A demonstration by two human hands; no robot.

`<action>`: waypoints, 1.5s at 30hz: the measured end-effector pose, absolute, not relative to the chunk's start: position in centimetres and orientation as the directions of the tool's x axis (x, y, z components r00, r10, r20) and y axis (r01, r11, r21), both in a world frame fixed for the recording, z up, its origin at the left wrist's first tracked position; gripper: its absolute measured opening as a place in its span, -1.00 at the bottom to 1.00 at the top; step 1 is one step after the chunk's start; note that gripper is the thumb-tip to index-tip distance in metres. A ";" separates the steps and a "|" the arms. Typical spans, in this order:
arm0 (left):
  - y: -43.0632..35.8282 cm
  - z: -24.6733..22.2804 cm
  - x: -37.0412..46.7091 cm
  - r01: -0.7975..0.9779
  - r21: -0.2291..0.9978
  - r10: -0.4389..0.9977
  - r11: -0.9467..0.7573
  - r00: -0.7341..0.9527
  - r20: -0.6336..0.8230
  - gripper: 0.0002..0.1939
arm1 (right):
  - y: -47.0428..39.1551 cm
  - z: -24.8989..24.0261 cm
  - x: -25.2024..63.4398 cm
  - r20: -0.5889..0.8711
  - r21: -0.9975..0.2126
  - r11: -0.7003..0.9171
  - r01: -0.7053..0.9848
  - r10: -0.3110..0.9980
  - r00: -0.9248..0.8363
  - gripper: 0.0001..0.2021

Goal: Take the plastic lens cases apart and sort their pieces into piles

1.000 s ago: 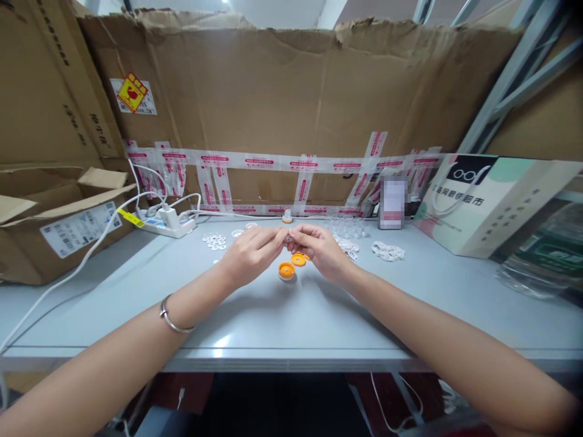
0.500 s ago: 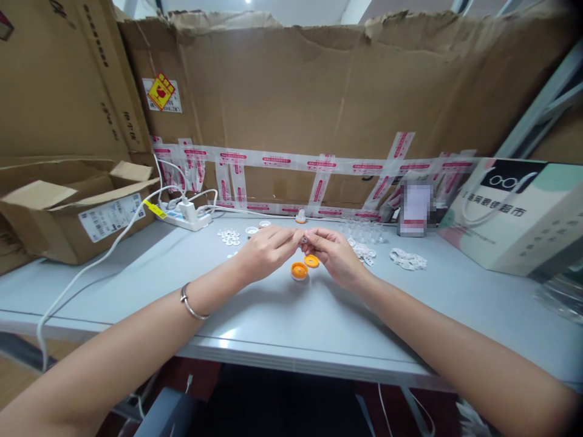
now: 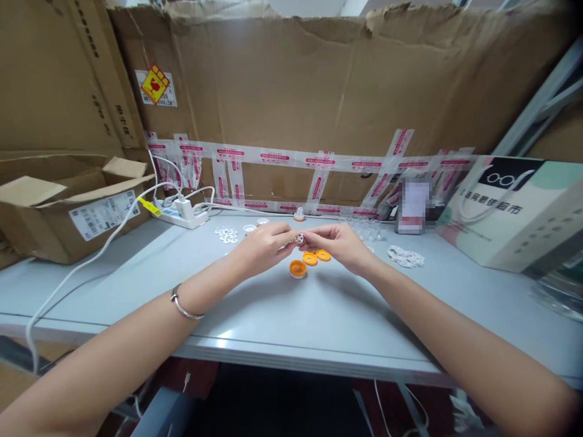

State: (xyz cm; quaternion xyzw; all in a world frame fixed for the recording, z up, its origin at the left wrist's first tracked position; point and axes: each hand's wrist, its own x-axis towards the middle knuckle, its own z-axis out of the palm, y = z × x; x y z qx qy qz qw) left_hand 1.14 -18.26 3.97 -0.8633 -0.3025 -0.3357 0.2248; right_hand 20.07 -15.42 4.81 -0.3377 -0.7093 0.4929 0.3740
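Observation:
My left hand (image 3: 266, 246) and my right hand (image 3: 341, 244) meet over the middle of the table, fingertips closed on a small white part (image 3: 299, 238) between them. Just below the fingers lie an orange ring (image 3: 310, 259) and a second orange ring (image 3: 323, 255) by the right hand. Nearer the front is an orange cap with a white rim (image 3: 297, 269). Behind the hands a clear-topped piece with an orange base (image 3: 299, 213) stands upright. Small white pieces (image 3: 226, 234) lie to the left, partly loose.
On the grey table (image 3: 319, 321) are a power strip (image 3: 182, 213), an open cardboard box (image 3: 73, 209), a heap of white pieces (image 3: 405, 257), clear plastic parts (image 3: 367, 229), a blurred phone-like device (image 3: 412, 206) and a large printed box (image 3: 496, 212). Cardboard walls the back.
The view has shifted slightly. The fingers have turned a little, showing more of the small white part. More of the second orange ring shows beside my right hand.

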 end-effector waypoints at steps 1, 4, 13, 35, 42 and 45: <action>-18.3 4.0 1.2 0.673 -0.189 0.372 -0.715 0.595 0.713 -0.80 | -15.4 4.7 20.1 0.201 -0.954 0.284 0.098 0.845 -0.496 -0.72; -18.3 3.9 1.3 0.675 -0.195 0.358 -0.712 0.587 0.726 -0.80 | -15.3 4.5 20.0 0.211 -0.957 0.282 0.071 0.841 -0.498 -0.69; -18.6 4.1 1.5 0.680 -0.239 0.301 -0.693 0.574 0.761 -0.82 | -16.0 4.7 19.5 0.239 -0.952 0.298 0.068 0.865 -0.442 -0.70; -18.7 4.4 1.7 0.521 0.056 0.296 -0.852 0.390 0.872 -0.84 | -16.8 5.0 19.0 0.216 -0.975 0.216 -0.046 0.884 -0.414 -0.71; -19.1 4.5 2.0 0.328 0.489 0.570 -0.809 0.230 0.789 -0.82 | -17.6 5.6 19.0 0.131 -0.988 0.085 -0.129 0.899 -0.418 -0.80; -18.9 4.5 2.0 0.128 0.683 0.692 -0.719 0.217 0.688 -0.81 | -17.7 5.7 19.1 0.133 -0.987 0.079 -0.140 0.892 -0.433 -0.81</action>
